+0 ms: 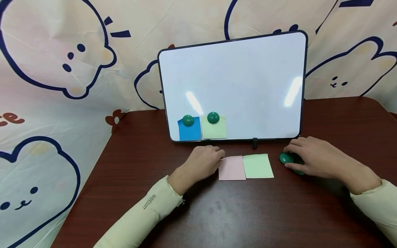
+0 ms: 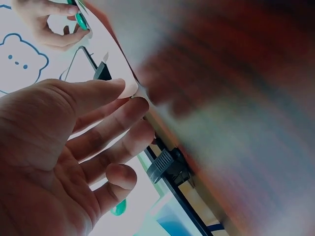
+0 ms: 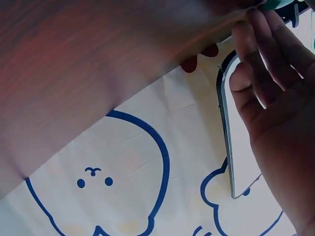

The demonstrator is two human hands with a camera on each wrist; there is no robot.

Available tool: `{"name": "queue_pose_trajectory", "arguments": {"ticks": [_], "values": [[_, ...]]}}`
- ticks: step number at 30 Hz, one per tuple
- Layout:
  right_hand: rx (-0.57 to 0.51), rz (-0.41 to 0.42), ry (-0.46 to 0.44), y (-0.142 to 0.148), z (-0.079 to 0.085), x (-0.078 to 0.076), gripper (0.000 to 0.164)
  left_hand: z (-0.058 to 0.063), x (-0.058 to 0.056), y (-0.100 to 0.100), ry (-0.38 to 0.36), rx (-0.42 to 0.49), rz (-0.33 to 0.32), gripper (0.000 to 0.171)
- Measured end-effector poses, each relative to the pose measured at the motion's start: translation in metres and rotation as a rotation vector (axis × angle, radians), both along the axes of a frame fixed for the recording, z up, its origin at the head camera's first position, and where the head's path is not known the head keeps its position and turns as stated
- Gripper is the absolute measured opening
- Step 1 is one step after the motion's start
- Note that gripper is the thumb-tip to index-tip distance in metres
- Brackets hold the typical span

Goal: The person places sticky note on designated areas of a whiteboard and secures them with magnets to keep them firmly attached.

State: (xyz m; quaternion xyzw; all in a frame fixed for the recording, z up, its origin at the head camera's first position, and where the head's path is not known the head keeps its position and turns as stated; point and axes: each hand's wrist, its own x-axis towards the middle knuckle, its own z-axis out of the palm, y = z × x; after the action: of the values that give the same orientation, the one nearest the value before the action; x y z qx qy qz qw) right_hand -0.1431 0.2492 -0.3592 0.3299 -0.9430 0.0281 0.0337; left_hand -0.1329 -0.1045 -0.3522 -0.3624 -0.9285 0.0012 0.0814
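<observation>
One cartoon-printed cloth (image 1: 93,113) fills the background from 9 through 12 to 3 o'clock. The dark brown desk (image 1: 217,213) spreads toward 6 o'clock. On its far part, at 1 o'clock from the middle of the head view, stands a whiteboard (image 1: 248,82). A pale left sleeve (image 1: 139,217) enters from 7 o'clock, a right sleeve (image 1: 376,208) from 4. The left hand (image 1: 201,162) has its grip together, thumb and fingertips pinching the 10 o'clock corner of a pink note (image 1: 232,168). The right hand (image 1: 316,156) has its grip clamped on a loose magnet (image 1: 286,158), green and round. The pink note lies at the whiteboard's 6 o'clock; a green note (image 1: 258,166) touches it at 3 o'clock. A blue note (image 1: 190,133) and a yellow-green note (image 1: 214,131) hang at the whiteboard's 8 and 7 o'clock, under a first board magnet (image 1: 188,120) and a second board magnet (image 1: 213,117). The loose magnet sits near the green note's 3 o'clock. Smallest, a black clip (image 1: 255,143) marks the whiteboard's 5 o'clock.
</observation>
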Motion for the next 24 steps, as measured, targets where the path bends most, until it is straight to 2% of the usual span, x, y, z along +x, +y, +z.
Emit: {"name": "queue_pose_trajectory", "arguments": {"ticks": [13,24], "values": [[-0.044,0.029,0.076,0.0024,0.0038,-0.0014,0.035,-0.0005,-0.0012,-0.0022,0.043,0.036,0.011,0.007],[-0.045,0.009,0.042,0.0041,0.0055,-0.0023,0.037,0.0002,-0.0026,-0.0049,0.077,0.129,0.087,0.003]]}}
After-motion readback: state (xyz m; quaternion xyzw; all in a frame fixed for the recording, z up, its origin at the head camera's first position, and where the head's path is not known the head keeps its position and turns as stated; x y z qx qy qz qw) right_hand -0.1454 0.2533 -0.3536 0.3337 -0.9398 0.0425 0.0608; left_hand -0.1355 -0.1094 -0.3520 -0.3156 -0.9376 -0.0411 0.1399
